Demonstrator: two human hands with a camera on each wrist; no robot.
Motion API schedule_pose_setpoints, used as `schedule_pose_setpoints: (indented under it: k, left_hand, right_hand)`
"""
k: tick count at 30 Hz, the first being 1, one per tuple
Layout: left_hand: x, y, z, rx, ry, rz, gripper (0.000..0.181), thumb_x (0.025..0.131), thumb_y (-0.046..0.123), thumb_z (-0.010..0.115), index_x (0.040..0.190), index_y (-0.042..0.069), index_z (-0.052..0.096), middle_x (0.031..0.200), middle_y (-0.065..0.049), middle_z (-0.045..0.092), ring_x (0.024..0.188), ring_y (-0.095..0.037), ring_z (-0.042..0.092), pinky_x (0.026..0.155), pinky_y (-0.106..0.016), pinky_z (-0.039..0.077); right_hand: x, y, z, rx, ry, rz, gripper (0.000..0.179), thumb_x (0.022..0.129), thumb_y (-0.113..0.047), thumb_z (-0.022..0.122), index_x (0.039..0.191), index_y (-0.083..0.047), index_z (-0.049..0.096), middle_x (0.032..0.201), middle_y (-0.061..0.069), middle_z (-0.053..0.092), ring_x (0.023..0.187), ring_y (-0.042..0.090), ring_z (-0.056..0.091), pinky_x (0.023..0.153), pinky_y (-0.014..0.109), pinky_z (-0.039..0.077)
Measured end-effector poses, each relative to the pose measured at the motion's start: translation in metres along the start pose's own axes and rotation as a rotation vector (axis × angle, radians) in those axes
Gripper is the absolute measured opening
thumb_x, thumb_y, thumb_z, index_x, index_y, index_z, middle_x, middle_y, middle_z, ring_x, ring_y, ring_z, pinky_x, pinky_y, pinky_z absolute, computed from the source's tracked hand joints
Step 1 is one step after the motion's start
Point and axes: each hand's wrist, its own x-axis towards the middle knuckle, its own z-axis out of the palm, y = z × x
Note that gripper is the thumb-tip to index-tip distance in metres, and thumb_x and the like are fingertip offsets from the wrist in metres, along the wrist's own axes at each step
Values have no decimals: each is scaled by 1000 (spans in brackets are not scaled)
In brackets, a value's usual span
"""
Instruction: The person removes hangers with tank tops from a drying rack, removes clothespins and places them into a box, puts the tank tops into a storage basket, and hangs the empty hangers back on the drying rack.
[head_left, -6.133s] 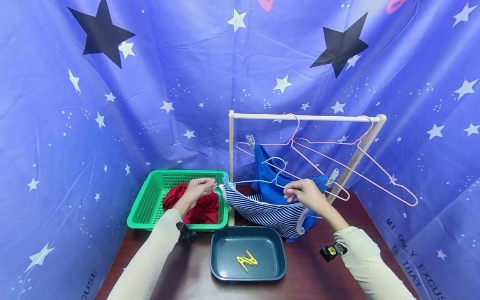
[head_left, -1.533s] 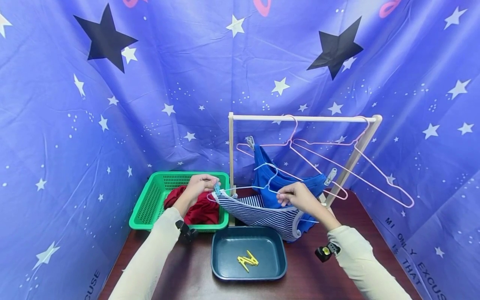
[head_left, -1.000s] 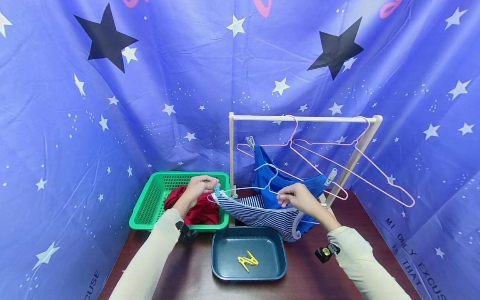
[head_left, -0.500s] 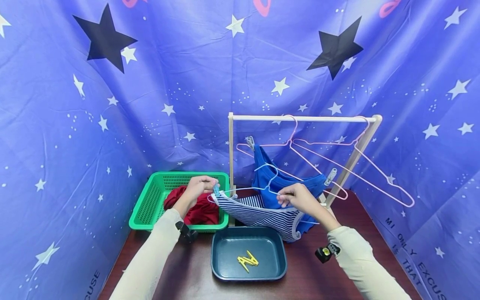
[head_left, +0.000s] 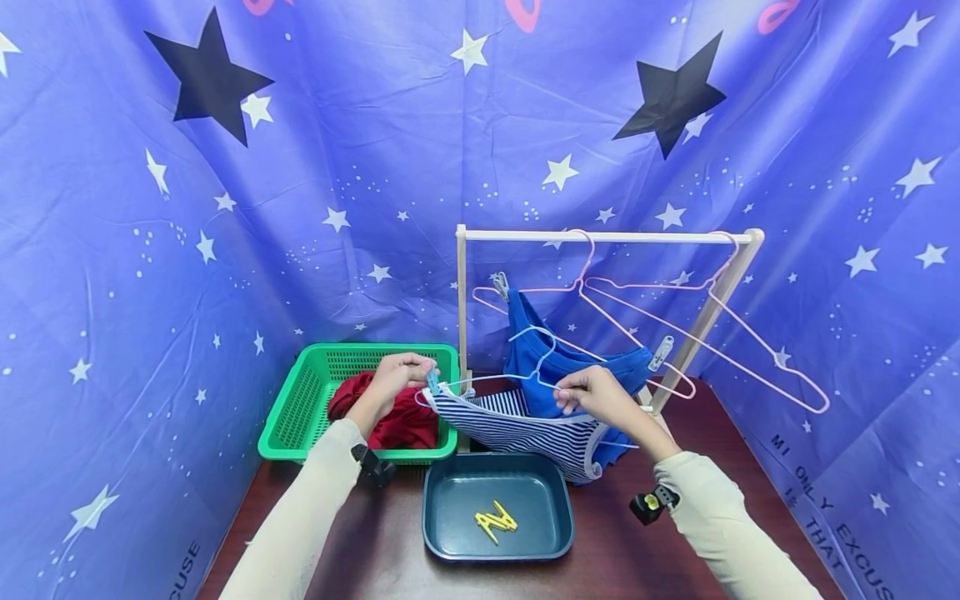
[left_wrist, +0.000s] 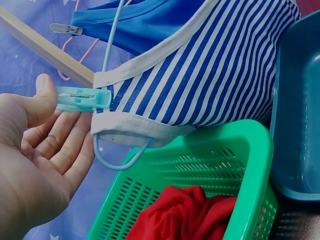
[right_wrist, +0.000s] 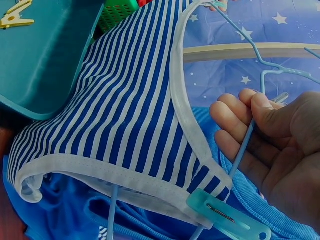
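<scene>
"Which step are we at?"

"Clipping the striped top (right_wrist: 130, 115) to its blue hanger (right_wrist: 240, 156), I'd judge. The left hand (left_wrist: 45, 150) pinches the clip (left_wrist: 82, 97) on one strap between thumb and fingers."

"And the right hand (right_wrist: 280, 145)?"

"Thumb and forefinger together, pinching the hanger's wire near its hook. A second clip (right_wrist: 222, 215) already bites the other strap."

"Where is the top, exactly?"

"On the held hanger, in front of the blue top (head_left: 542, 398) and above the table's far part, between basket (head_left: 281, 442) and rack (head_left: 637, 237), just behind the tray (head_left: 532, 492). It isn't on the rack's bar."

"What does the next move call for, then?"

"Probably seating that clip squarely over strap and wire, then letting go gently. After that, I'd expect the hanger to be lifted to the bar, its hook clear of the pink hangers (head_left: 583, 279). A skewed clip could let the strap slip."

"Anything changed?"

"Six seconds ago the left fingertips were beside the clip, near the hanger's end; now they grip it. The hanger sits a little lower and further left. Against half a second ago, I see almost no difference."
</scene>
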Motion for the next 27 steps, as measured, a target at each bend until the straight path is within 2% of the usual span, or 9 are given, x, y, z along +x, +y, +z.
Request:
schedule_pose_setpoints:
  k: [3, 7, 13, 21, 27]
  left_hand:
    - [0, -1, 0, -6, -1, -2, 27, 94, -3, 60, 118, -12, 67, 102, -13, 78, 84, -8, 74, 101, -50, 55]
    - [-1, -1, 1, -7, 7, 7, 29, 93, -3, 62, 119, -13, 67, 99, -11, 78, 82, -7, 73, 102, -52, 54]
    - [-2, 0, 3, 6, 39, 20, 26, 96, 1, 64, 118, -12, 67, 102, -12, 78, 84, -8, 73, 98, -46, 57]
    - [-2, -2, 5, -9, 98, 50, 27, 96, 1, 65, 117, -16, 66, 100, -14, 78, 81, -7, 72, 85, -33, 61]
    - [-3, -2, 4, -14, 143, 70, 23, 94, 2, 68, 112, -12, 70, 93, -11, 78, 77, -8, 72, 85, -36, 61]
  right_hand:
    - [0, 0, 1, -8, -1, 6, 16, 99, -2, 63, 98, 6, 76, 85, 25, 75, 72, 27, 75, 66, 26, 60]
    - [-1, 1, 2, -9, 1, 6, 15, 98, -1, 63, 98, 6, 76, 85, 25, 75, 71, 25, 74, 65, 25, 60]
    - [-1, 2, 2, 0, -2, -7, 15, 98, -1, 63, 98, 7, 76, 85, 26, 74, 71, 25, 74, 64, 25, 59]
    - [-2, 3, 3, 3, 11, 3, 15, 98, -1, 64, 97, 7, 76, 83, 24, 75, 70, 24, 74, 64, 28, 60]
    - [-2, 4, 3, 8, 7, -22, 14, 97, 0, 64, 96, 8, 76, 81, 23, 75, 69, 26, 74, 64, 30, 61]
